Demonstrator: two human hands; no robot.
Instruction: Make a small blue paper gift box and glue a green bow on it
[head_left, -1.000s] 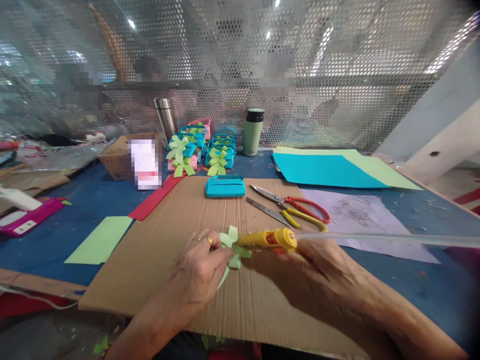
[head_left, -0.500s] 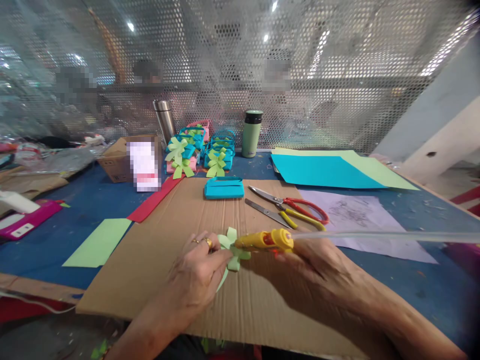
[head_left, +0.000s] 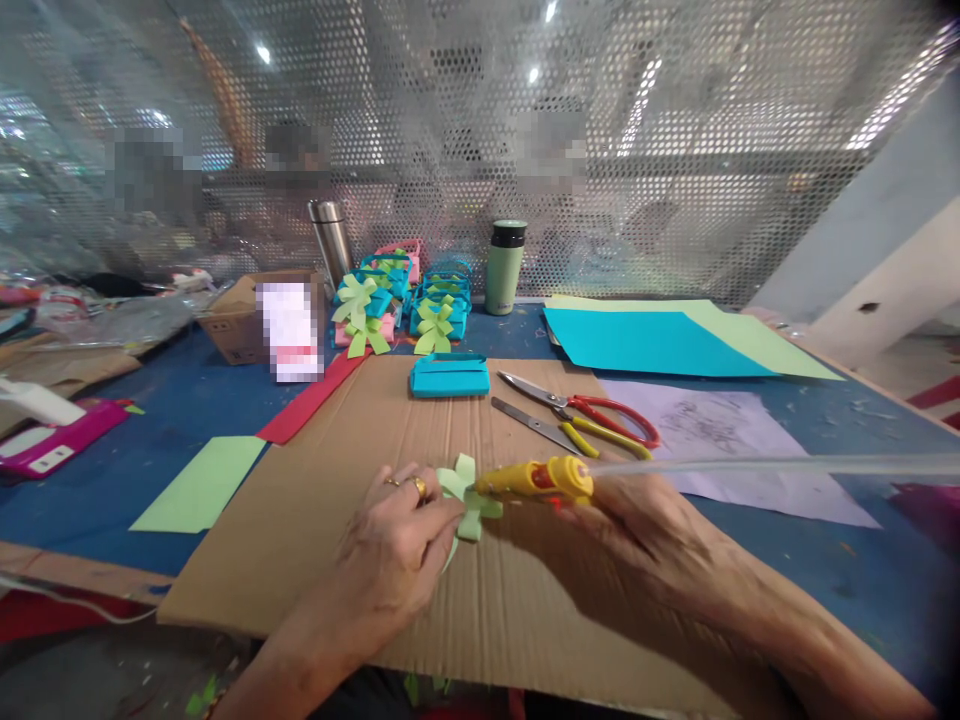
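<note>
A light green paper flower (head_left: 469, 512) lies on the brown cardboard sheet (head_left: 315, 560), its left petals under the fingers of my left hand (head_left: 397, 545). Those fingers are pressed together on it. My right hand (head_left: 637, 520) is wrapped round a yellow hot glue gun (head_left: 536, 480) with a clear glue stick (head_left: 750, 465) running out of its back to the right. The gun's nozzle is at the middle of the flower; whether it touches is hard to tell. Beyond them sits a small blue paper basket (head_left: 450, 376). Red- and yellow-handled scissors (head_left: 577, 412) lie open to its right.
Finished-looking baskets with green flowers (head_left: 439, 320) stand at the back, near a steel flask (head_left: 330, 240) and a green tumbler (head_left: 505, 268). A cardboard box (head_left: 232, 320) is at left. Blue paper (head_left: 652, 342) and a marked sheet (head_left: 720, 430) lie right. A perforated metal screen (head_left: 450, 120) rises behind.
Both hands keep their grip on the flower and glue gun. The gun has shifted very slightly right; the whole view has also drifted a little.
</note>
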